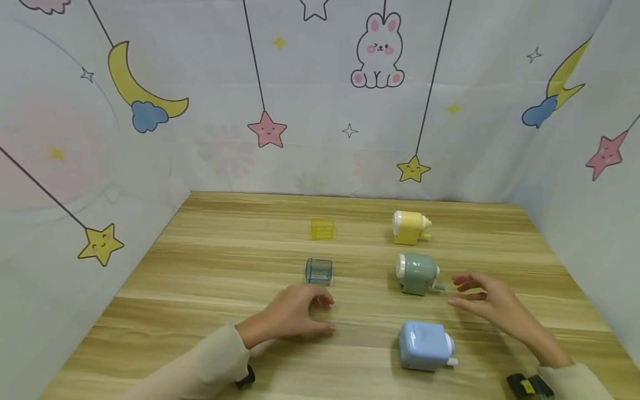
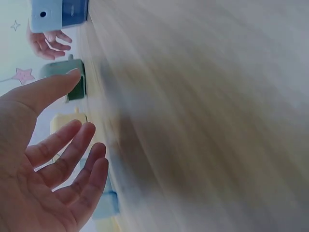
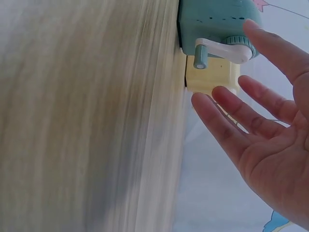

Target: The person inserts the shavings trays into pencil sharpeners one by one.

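Note:
In the head view my left hand hovers over the table with thumb and fingers spread apart, holding nothing. Just beyond it lies a translucent blue-grey shavings drawer. My right hand is to the right of the green crank pencil sharpener, fingers loosely bent and not touching it. Its crank handle faces that hand in the right wrist view. Nearer the front stands a blue pencil sharpener, and farther back a yellow pencil sharpener. A translucent yellow drawer lies left of the yellow sharpener.
The wood-grain table is bounded at the back and sides by a white cloth printed with stars, moons and a rabbit. Black wrist straps show at both sleeves.

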`<state>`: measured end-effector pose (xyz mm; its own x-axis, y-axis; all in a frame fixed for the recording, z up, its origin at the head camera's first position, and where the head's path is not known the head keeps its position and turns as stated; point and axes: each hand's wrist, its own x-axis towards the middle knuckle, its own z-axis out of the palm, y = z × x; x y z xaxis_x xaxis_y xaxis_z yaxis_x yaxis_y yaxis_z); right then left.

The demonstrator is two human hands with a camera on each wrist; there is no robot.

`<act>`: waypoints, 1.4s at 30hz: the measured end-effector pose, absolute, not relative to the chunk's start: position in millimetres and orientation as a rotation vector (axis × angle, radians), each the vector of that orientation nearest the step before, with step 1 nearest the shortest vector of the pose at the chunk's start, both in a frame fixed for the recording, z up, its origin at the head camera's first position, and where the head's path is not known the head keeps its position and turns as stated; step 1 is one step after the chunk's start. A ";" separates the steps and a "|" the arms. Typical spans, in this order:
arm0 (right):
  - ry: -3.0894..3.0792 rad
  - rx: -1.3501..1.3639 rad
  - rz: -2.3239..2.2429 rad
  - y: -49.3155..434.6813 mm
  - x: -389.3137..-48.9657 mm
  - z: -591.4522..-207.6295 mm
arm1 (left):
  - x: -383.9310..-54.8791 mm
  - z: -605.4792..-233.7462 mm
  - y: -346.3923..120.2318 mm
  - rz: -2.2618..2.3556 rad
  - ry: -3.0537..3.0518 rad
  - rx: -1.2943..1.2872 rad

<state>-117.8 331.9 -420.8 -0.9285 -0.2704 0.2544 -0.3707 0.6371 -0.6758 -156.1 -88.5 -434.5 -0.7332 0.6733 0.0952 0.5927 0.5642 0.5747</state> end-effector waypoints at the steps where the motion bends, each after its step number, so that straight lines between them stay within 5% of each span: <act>1: -2.724 0.534 1.165 331.5 -118.8 -420.8 | -156.9 -435.2 -90.5 0.912 2.651 1.074; 18: -2.624 0.608 1.215 318.3 -138.6 -429.1 | -197.0 -420.5 -133.3 1.118 2.626 1.030; 42: -2.619 0.705 1.359 297.3 -154.4 -430.1 | -217.7 -441.6 -120.4 1.263 2.556 0.904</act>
